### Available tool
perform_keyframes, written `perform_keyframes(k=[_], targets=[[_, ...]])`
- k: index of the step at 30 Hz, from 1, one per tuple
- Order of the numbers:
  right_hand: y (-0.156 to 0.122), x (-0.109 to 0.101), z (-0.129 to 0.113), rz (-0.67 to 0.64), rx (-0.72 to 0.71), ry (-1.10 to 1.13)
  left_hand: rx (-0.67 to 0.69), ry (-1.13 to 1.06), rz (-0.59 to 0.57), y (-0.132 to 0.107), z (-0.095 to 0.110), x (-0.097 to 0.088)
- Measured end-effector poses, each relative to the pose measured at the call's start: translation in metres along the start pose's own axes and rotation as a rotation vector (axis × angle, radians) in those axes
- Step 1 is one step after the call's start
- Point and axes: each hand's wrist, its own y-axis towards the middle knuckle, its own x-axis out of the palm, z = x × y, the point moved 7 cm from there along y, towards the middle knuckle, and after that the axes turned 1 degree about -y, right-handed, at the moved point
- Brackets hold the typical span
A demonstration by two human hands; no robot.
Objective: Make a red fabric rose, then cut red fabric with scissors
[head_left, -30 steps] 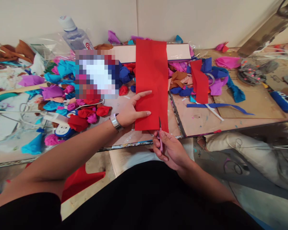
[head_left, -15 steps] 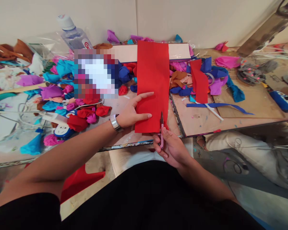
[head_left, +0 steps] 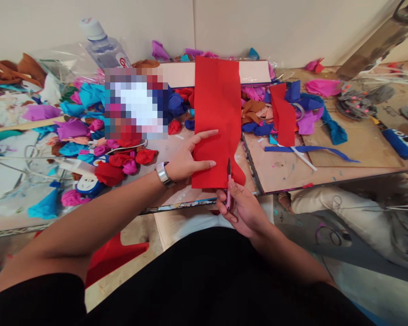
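A long red sheet, apparently cloth or crepe paper point(head_left: 217, 99), lies lengthwise in front of me, its near end at the table edge. My left hand point(head_left: 187, 160) holds its lower left side, thumb and index finger spread on top and the other fingers hidden beneath. Pink-handled scissors point(head_left: 229, 181) are in my right hand point(head_left: 241, 206), fingers wrapped round the handles. Their dark blades point away from me, near the sheet's lower right part, looking nearly closed. Right of the blades, a red flap point(head_left: 238, 175) bulges outward.
Crumpled coloured pieces point(head_left: 71, 129) crowd the left, with a plastic bottle point(head_left: 105, 47) behind them. At the right lie a smaller red piece point(head_left: 284, 117), a blue strip point(head_left: 313, 151) and a pincushion point(head_left: 355, 102). A person's pale trouser leg point(head_left: 340, 206) shows below the table.
The sheet's lower right edge has swung outward to the right, and a flap now shows beside the blades. Both hands have stayed nearly in place.
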Motion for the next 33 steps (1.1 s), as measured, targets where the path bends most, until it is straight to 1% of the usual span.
perform_keyframes(k=[10,21,28,33], targets=[[0.0001,0.002,-0.0002,-0.023,-0.013,0.002,-0.015,-0.01,0.005,-0.0002,0.001,-0.0005],[0.0007,0.0022,-0.0001,-0.009,-0.008,0.006,-0.026,-0.037,-0.008,-0.001,0.001,0.001],[0.0017,-0.0007,-0.0014,0.006,-0.029,0.004,-0.026,-0.009,-0.025,-0.0011,0.0016,0.0021],[0.0022,-0.0047,-0.0029,0.05,-0.047,-0.01,0.0,0.008,-0.039,-0.0023,0.0049,0.0034]])
